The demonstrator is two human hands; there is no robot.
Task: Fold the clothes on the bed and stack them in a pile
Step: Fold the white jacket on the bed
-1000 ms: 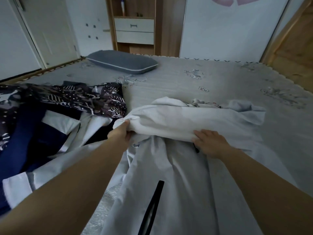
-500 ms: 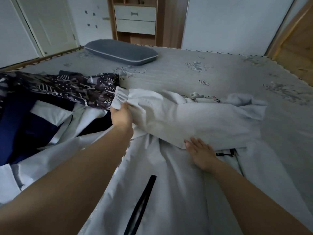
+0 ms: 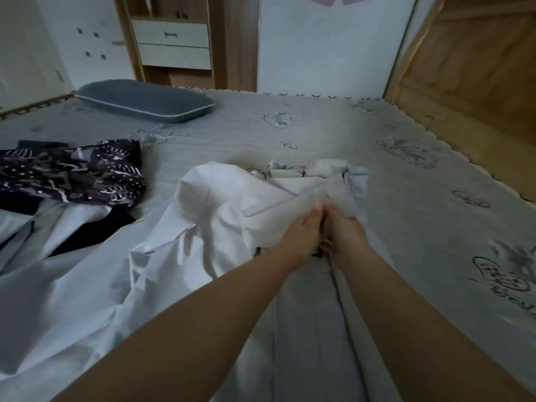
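Note:
A white garment (image 3: 220,210) lies crumpled in the middle of the grey bed (image 3: 319,134), its lower part running toward me. My left hand (image 3: 301,230) and my right hand (image 3: 343,232) meet side by side at its right part, both gripping bunched white cloth with curled fingers. A dark patterned garment (image 3: 72,172) lies at the left. In front of it, more white and dark blue clothes (image 3: 58,227) lie in a loose heap. The fingertips of both hands are partly hidden in the fabric.
A grey pillow (image 3: 145,100) sits at the bed's far left. A wooden cabinet with white drawers (image 3: 174,42) stands behind it. Wooden panelling (image 3: 470,71) borders the bed on the right. Bare bedspread stretches to the right and beyond the garment.
My left hand has carried the white cloth's left edge rightward until it meets my right hand. The right hand, flat on the fabric before, now grips it. The view has shifted right.

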